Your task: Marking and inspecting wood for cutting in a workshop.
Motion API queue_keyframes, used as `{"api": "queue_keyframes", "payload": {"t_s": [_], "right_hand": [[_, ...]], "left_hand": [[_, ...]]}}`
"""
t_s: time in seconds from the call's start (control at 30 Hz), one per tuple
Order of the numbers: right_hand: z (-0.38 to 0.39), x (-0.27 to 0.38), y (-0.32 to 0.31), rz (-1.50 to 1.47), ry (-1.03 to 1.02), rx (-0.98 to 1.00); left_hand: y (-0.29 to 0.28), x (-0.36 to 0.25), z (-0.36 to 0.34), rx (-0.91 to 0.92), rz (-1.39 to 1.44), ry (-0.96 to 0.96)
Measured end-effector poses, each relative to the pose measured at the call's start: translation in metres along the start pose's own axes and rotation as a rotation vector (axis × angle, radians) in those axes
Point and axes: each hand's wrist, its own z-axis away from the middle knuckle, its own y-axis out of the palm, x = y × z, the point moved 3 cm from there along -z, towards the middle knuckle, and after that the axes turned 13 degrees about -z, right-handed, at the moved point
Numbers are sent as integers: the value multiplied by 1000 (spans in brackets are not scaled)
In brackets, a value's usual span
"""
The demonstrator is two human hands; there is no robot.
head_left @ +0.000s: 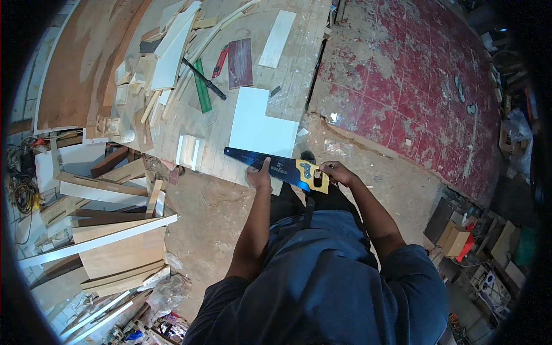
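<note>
Yellow-handled saw (290, 168), one; two hands (260, 177) (339, 172) gripping; one L-shaped white board (259, 130).

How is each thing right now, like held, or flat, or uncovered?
Yellow-handled metal handsaw: held, blade uncovered
Left hand: closed on the blade
Right hand: closed on the handle
White L-shaped board: flat, notched
Straight green strip: partly covered
Long black tool: lying across the strip
Dark reddish rectangular board: flat
Pale narrow rectangular board: flat

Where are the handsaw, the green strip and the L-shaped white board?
Handsaw (288, 167), head view: on its blade.
Green strip (202, 95), head view: on its lower half.
L-shaped white board (251, 125), head view: on its face.
</note>
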Motion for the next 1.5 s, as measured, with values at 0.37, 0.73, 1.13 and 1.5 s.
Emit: {"api": "queue_keyframes", "payload": {"t_s": [0.37,0.73,1.13,1.5], "right_hand": [[-3,-8,-6,-1,11,-14],[0,-7,-8,-3,-9,-34],[1,-4,-5,-25,19,-11],[-1,-2,-2,-8,-7,-11]], "left_hand": [[2,0,-2,21,-31,36],[1,-9,5,29,-113,20],[2,-2,-2,-36,-208,44],[-1,9,-9,1,-107,79]]}}
